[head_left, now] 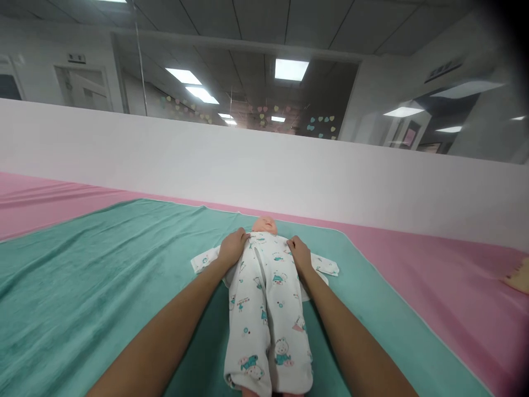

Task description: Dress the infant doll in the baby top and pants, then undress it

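A baby doll [265, 225] lies on its back on a teal towel [91, 286], head pointing away from me. It wears a white printed romper [268, 309] with small cartoon figures. My left hand [232, 247] rests on the romper at the doll's shoulder on the left, fingers curled onto the cloth. My right hand [300, 253] lies on the other shoulder, fingers bent against the fabric. The romper's sleeves spread out sideways under both hands.
The towel covers a pink sheet [446, 275] on a wide surface. A white partition wall [264, 165] with glass above it runs along the far side. A tan object [519, 275] shows at the right edge.
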Demonstrator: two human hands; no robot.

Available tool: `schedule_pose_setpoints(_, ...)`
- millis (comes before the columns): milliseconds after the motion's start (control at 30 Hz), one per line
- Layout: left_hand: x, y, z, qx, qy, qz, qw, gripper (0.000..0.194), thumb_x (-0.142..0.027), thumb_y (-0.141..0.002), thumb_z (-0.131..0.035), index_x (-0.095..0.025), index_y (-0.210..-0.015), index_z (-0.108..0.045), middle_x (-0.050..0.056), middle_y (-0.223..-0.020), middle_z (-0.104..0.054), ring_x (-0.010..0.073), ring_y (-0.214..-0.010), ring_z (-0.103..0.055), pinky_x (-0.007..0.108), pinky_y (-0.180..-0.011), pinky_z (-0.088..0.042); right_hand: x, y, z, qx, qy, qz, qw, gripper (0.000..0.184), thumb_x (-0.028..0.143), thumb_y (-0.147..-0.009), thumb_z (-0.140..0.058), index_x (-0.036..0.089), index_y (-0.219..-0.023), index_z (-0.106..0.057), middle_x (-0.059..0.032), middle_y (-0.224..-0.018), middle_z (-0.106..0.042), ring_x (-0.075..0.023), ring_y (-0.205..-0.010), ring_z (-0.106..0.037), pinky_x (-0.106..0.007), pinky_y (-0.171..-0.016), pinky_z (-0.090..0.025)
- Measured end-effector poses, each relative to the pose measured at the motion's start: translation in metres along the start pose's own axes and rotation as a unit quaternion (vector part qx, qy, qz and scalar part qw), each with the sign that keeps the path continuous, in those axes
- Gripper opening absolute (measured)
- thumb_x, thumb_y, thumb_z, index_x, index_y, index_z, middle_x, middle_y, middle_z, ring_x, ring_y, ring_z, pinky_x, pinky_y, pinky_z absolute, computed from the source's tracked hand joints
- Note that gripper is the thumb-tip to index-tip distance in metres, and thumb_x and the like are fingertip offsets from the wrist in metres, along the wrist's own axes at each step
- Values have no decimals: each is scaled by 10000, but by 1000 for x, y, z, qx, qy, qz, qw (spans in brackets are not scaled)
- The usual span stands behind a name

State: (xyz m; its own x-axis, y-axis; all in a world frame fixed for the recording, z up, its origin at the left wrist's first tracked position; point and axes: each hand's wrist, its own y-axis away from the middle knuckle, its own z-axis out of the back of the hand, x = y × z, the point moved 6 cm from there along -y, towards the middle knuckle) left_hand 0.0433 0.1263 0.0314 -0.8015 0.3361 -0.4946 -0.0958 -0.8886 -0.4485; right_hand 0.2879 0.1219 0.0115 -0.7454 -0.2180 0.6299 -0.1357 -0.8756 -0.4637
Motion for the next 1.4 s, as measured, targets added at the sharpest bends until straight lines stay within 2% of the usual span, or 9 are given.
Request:
schedule_pose_setpoints(100, -4, -1, 4, 41, 52, -25, 997, 308, -454, -844, -380, -196, -773, -532, 49, -874, -610, 206, -833, -538, 293, -704, -385, -3, -1, -3, 9, -46, -1, 999, 211, 375, -809, -401, 219, -679, -457, 3, -698, -533, -170, -673, -463, -274, -634, -319)
schedule_pose_setpoints(200, -7, 3, 12, 123, 134, -32, 983, 329, -479, -802, -432, -186, -755, -572, 57, -968, -620, 217, -910, -537, 308, -785, -408, -1, 1, -2, 35, -99, 10, 994, 267, 431, -798, -421, 209, -697, -528, -20, -813, -586, -183, -805, -509, -289, -729, -364)
schedule_pose_setpoints(333, -14, 20, 20, 246, 316, 32, 916, 347, -490, -760, -497, -207, -910, -629, 64, -1087, -625, 235, -961, -563, 316, -782, -449, 7, 5, 0, 79, -158, 18, 984, 351, 502, -796, -432, 205, -824, -615, -41, -949, -623, -198, -920, -530, -314, -812, -382)
schedule_pose_setpoints(433, -22, 28, 26, 287, 389, 47, 874, 383, -482, -733, -531, -201, -971, -633, 75, -991, -666, 228, -860, -602, 318, -723, -474, 13, 5, 0, 102, -186, 20, 977, 359, 528, -775, -471, 212, -834, -633, -40, -985, -630, -208, -957, -530, -332, -846, -376)
schedule_pose_setpoints(633, -12, 16, 32, 272, 248, 28, 929, 203, -398, -568, -644, -215, -654, -648, 38, -858, -671, 231, -747, -596, 296, -628, -458, 9, 6, 0, 103, -227, 11, 968, 325, 506, -754, -506, 199, -669, -568, -53, -1041, -633, -218, -957, -535, -340, -850, -372)
schedule_pose_setpoints(800, -9, 16, 30, 252, 257, -17, 933, 296, -477, -670, -561, -217, -797, -624, 31, -918, -642, 213, -828, -565, 271, -684, -437, 3, 10, 2, 102, -259, 4, 960, 325, 463, -751, -510, 192, -578, -463, -41, -1069, -631, -208, -965, -537, -324, -837, -374)
schedule_pose_setpoints(1067, -18, 7, 25, 79, 252, -39, 964, 342, -470, -784, -435, -209, -946, -585, 16, -960, -629, 196, -890, -544, 280, -786, -409, 26, 6, 0, 120, -253, -4, 960, 314, 509, -745, -515, 201, -723, -570, -12, -871, -631, -193, -861, -535, -307, -766, -385)
schedule_pose_setpoints(1267, -24, 3, 23, 49, 195, -34, 979, 269, -417, -827, -362, -221, -918, -522, -29, -700, -534, 159, -710, -506, 259, -662, -388, 32, 6, 2, 87, -268, -16, 959, 313, 463, -679, -587, 191, -543, -513, -19, -959, -656, -203, -909, -541, -296, -791, -383)
schedule_pose_setpoints(1400, -26, 0, 16, 48, 163, -21, 985, 268, -413, -822, -359, -238, -934, -528, -28, -726, -566, 171, -737, -517, 270, -691, -381, 8, 10, -1, 50, -302, -81, 949, 256, 427, -680, -532, 187, -705, -617, -37, -883, -674, -200, -826, -575, -288, -702, -425)
